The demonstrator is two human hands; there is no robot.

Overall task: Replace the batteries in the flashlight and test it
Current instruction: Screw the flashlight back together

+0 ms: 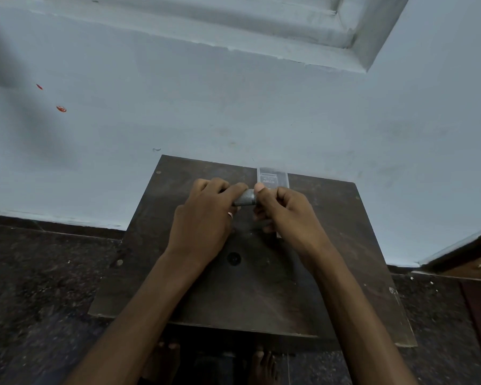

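1. Flashlight (246, 197) is being held just above the dark wooden desk (261, 295), a short grey barrel lying crosswise between the two hands.
2. The left hand (206, 218) is wrapping its fingers round the barrel and gripping it; a ring (230, 214) is showing on one finger.
3. The right hand (286, 215) is pinching the barrel's right end, thumb on top and fingers curled beneath.
4. From where I'm standing, the person seems to be twisting the end cap. I can't tell whether it is coming off or going on, as the fingers are hiding the joint.
5. A clear plastic pack (272, 177) is lying at the desk's far edge, just behind the hands. It is possibly holding batteries, though its contents are too faint to make out.
6. The next move is calling for the left hand to steady the barrel while the right turns the cap squarely, keeping everything over the desk so nothing rolls away.
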